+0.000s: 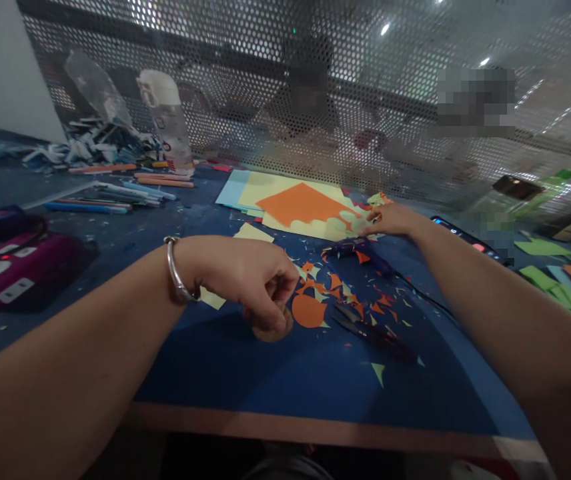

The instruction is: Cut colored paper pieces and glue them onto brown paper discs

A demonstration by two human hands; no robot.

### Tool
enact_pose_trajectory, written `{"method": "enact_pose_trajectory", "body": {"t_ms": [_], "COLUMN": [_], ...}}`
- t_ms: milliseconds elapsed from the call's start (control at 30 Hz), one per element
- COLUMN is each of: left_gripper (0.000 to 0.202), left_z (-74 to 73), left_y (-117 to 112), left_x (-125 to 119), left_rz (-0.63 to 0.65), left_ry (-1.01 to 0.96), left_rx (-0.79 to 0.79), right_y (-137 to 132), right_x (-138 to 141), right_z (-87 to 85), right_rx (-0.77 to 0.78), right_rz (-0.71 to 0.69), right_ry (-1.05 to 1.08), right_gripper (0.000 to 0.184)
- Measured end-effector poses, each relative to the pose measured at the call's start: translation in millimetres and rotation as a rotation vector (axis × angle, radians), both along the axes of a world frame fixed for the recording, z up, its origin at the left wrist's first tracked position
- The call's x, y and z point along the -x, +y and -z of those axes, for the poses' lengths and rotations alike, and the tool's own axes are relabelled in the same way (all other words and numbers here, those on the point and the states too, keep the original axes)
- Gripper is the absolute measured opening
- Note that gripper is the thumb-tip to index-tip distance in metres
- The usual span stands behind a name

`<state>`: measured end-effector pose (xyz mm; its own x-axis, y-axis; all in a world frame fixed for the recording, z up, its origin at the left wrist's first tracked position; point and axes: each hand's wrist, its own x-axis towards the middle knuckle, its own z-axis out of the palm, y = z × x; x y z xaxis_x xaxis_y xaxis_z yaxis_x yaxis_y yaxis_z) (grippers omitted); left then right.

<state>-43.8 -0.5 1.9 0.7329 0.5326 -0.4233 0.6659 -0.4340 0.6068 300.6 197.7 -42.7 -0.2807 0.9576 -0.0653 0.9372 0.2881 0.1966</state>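
My left hand, with a silver bangle at the wrist, is closed on a round brown disc just above the blue tabletop. Beside the disc lies an orange paper circle. My right hand reaches to the far side, its fingers apart and slightly bent near the corner of an orange sheet with a scalloped cut edge. That sheet rests on pale yellow and light blue paper. Between my hands are orange and pale scraps, dark-handled scissors and a dark corded glue gun.
A perforated metal screen stands at the back. To the left are a water bottle, several coloured sticks and a purple power strip. On the right lie a phone and green paper. A black cord passes under my right forearm.
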Motion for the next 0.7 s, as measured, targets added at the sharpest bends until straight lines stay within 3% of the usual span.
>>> {"method": "enact_pose_trajectory", "body": {"t_ms": [67, 167, 233, 367, 533, 700], "left_gripper": [0.023, 0.021, 0.033, 0.039, 0.029, 0.04], "left_z": [5.7, 19.7, 29.6, 41.4, 41.7, 43.0], "left_y": [6.3, 16.5, 23.2, 33.0, 33.8, 31.5], "left_x": [2.7, 2.4, 0.9, -0.6, 2.2, 3.7], "left_rz": [-0.032, -0.194, -0.278, -0.285, -0.366, -0.47], "left_ry": [0.067, 0.077, 0.084, 0.089, 0.1, 0.075], "left_rx": [-0.072, -0.399, -0.499, -0.523, -0.575, -0.647], "right_y": [-0.5, -2.0, -2.8, -4.7, -9.7, -16.4], "right_x": [2.4, 6.7, 9.3, 13.4, 15.7, 10.6], "right_z": [-0.4, -1.5, -1.9, -2.0, -3.5, -8.0], "right_rx": [0.04, 0.081, 0.088, 0.101, 0.156, 0.178], "right_rz": [0.061, 0.127, 0.157, 0.204, 0.196, 0.164], "right_ry": [-0.009, 0.004, 0.022, 0.066, 0.108, 0.096], "right_gripper": [0.033, 0.035, 0.035, 0.035, 0.033, 0.033]}}
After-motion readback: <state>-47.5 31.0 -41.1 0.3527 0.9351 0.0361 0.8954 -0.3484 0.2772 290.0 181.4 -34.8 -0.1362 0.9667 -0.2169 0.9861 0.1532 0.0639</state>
